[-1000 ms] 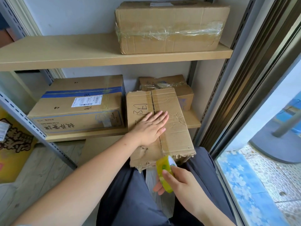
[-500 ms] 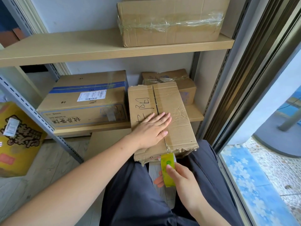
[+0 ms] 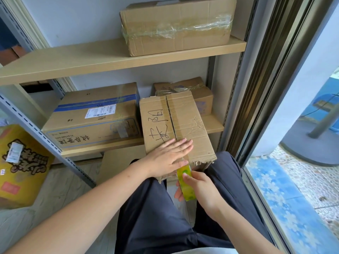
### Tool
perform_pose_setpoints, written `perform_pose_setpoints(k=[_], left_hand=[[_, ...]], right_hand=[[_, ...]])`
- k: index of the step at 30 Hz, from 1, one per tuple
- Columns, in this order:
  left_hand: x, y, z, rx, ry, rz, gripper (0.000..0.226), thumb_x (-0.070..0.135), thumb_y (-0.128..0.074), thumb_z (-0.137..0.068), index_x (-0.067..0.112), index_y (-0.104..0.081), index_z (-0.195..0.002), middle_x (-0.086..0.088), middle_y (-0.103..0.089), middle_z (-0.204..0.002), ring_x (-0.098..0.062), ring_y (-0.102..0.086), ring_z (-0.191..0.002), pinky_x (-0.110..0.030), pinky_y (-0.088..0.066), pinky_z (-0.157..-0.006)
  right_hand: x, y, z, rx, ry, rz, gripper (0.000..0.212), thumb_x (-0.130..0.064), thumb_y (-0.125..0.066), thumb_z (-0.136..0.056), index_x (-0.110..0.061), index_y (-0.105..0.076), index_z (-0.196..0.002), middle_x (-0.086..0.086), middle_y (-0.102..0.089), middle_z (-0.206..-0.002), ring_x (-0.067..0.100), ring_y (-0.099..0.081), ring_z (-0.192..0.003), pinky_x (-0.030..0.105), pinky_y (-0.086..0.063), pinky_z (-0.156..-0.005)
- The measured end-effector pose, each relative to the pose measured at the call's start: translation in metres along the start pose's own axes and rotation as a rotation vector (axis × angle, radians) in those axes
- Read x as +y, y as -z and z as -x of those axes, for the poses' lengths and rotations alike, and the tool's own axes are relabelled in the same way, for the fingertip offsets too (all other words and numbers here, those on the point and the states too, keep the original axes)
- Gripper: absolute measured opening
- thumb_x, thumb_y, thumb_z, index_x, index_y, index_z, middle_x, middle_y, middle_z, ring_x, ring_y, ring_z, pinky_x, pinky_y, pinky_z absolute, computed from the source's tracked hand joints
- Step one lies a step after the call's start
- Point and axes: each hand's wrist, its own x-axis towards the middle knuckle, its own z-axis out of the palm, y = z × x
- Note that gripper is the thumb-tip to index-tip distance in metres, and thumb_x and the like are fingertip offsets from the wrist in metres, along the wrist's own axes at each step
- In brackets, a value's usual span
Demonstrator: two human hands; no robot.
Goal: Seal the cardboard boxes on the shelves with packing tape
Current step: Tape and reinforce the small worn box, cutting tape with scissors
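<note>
**boxguy:** Two hands on the job, so let me check I'm reading your setup right. Your left hand [image 3: 169, 160] is lying flat on the handwritten box [image 3: 176, 125], fingers [image 3: 180, 146] stretched out and loose, not gripping anything, palm pressed over the centre seam near the edge closest to you?

**tapefan:** Yep, that's it. Your fingertips point up and to the right across the seam, and the scrawled black marker writing sits just past them on the left flap. That box hangs off the lower shelf [image 3: 213, 123] and tilts down toward your lap.

**boxguy:** And the tape?

**tapefan:** Your right hand [image 3: 199, 187] is closed around the yellow-green tape roll [image 3: 185, 182], thumb on top, other fingers curled under it. The roll is right below your left fingertips, at the torn near edge of the box, touching or almost touching it. Can't tell for sure.

**boxguy:** What else is around?

**tapefan:** Left of your left hand there's the blue-striped box [image 3: 91, 116] with a white label, sitting on the same lower shelf. Beyond your fingertips, behind the handwritten one, is a small crumpled box [image 3: 200, 94] with clear tape on top. Way above your fingers, on the upper shelf [image 3: 73, 59], is the wrapped box [image 3: 176, 24] with clear film banded around it. A yellow printed carton [image 3: 20, 162] sits on the floor far off to your left.
</note>
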Motion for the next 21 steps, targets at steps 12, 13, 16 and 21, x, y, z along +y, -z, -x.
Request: perform_pose_setpoints(k=[12, 13, 16, 21], left_hand=[[0.029, -0.019, -0.006, 0.261, 0.244, -0.229, 0.061, 0.038, -0.022, -0.103, 0.008, -0.02, -0.157, -0.012, -0.017, -0.164, -0.023, -0.019, -0.152, -0.041, -0.019, -0.124], [0.032, -0.022, -0.005, 0.276, 0.268, -0.233, 0.063, 0.04, -0.022, -0.102, 0.006, -0.028, -0.155, -0.014, -0.026, -0.161, -0.024, -0.027, -0.149, -0.042, -0.026, -0.121], [0.028, -0.02, -0.007, 0.266, 0.271, -0.251, 0.064, 0.041, -0.025, -0.099, 0.004, -0.04, -0.149, -0.016, -0.041, -0.153, -0.026, -0.042, -0.141, -0.043, -0.04, -0.114], [0.017, -0.007, -0.012, 0.199, 0.241, -0.227, 0.059, 0.031, -0.023, -0.1, -0.002, -0.043, -0.145, -0.021, -0.047, -0.148, -0.03, -0.049, -0.136, -0.044, -0.045, -0.109]], right_hand=[[0.044, 0.0, -0.037, 0.143, -0.179, 0.041, 0.044, -0.029, -0.047, -0.104, 0.007, -0.049, -0.129, 0.015, -0.074, -0.07, 0.026, -0.071, -0.06, 0.04, -0.053, -0.07], [0.047, 0.0, -0.041, 0.148, -0.189, 0.052, 0.048, -0.03, -0.048, -0.104, 0.007, -0.044, -0.135, 0.015, -0.074, -0.071, 0.026, -0.072, -0.062, 0.039, -0.054, -0.07], [0.047, 0.004, -0.051, 0.109, -0.132, 0.086, 0.043, -0.033, -0.05, -0.103, 0.006, -0.055, -0.121, 0.015, -0.076, -0.079, 0.029, -0.075, -0.076, 0.049, -0.056, -0.086], [0.036, 0.008, -0.064, 0.165, 0.003, 0.247, 0.08, -0.071, -0.049, -0.087, 0.007, -0.063, -0.1, 0.016, -0.074, -0.082, 0.019, -0.071, -0.073, 0.036, -0.054, -0.07]])
